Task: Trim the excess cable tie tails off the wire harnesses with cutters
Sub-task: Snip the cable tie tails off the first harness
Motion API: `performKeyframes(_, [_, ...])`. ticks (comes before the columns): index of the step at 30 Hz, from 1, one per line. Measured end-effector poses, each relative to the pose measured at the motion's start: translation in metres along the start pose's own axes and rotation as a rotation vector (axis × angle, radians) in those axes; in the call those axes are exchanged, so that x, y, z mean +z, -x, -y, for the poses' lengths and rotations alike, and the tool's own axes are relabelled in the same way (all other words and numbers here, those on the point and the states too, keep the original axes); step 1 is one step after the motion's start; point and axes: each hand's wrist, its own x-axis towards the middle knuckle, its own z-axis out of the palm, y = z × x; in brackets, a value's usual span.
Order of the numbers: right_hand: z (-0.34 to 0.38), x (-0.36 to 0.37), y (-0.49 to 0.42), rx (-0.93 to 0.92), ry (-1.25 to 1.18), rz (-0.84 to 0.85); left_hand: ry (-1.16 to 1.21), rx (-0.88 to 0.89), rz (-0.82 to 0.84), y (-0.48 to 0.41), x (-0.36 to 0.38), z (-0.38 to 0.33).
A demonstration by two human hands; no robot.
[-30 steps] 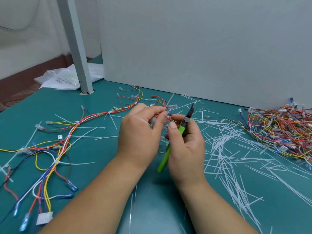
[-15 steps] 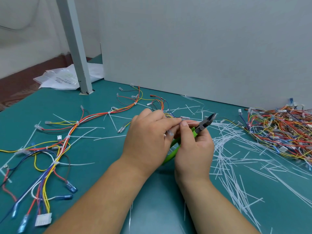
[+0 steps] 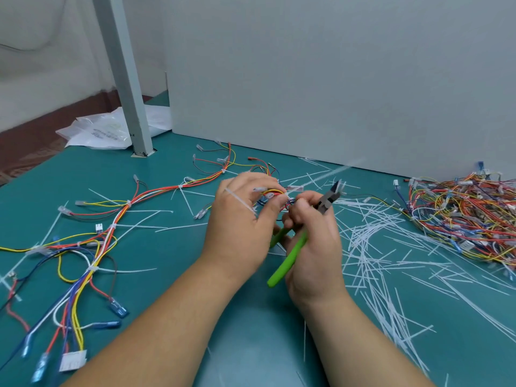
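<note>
My left hand (image 3: 240,227) pinches a bunch of coloured wires (image 3: 275,194) of the wire harness (image 3: 117,219), which runs off to the left across the green table. A white cable tie lies over the back of that hand. My right hand (image 3: 312,247) grips the green-handled cutters (image 3: 296,247), whose dark jaws (image 3: 331,198) point up and right, just right of the held wires. Its fingertips also touch the wire bunch. A blurred white tie tail (image 3: 335,173) streaks up to the right from the wires.
A heap of wire harnesses (image 3: 463,219) lies at the right. Several cut white tie tails (image 3: 371,247) litter the table between it and my hands. A grey partition (image 3: 335,79) stands behind, a grey post (image 3: 125,79) at back left with plastic bags (image 3: 97,132) by it.
Both hands have lifted slightly with the wires. The cutters tilted from pointing right to pointing up-right, handles swinging down toward me. A tie tail now streaks away to the upper right.
</note>
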Motion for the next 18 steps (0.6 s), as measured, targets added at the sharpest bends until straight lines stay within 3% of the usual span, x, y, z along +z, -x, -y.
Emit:
performKeyframes(5, [-0.0035, 0.0059, 0.0022, -0.078, 0.190, 0.112, 0.317, -0.219, -0.015, -0.0006, 0.0015, -0.0012])
performKeyframes(11, [-0.0019, 0.0047, 0.0067, -0.241, 0.477, -0.022, 0.333, -0.241, -0.121, -0.0060, -0.0027, 0.0008])
performKeyframes(18, [-0.0041, 0.0069, 0.0084, -0.273, 0.599, -0.066, 0.282, -0.209, -0.181, -0.0068, -0.0039, 0.0012])
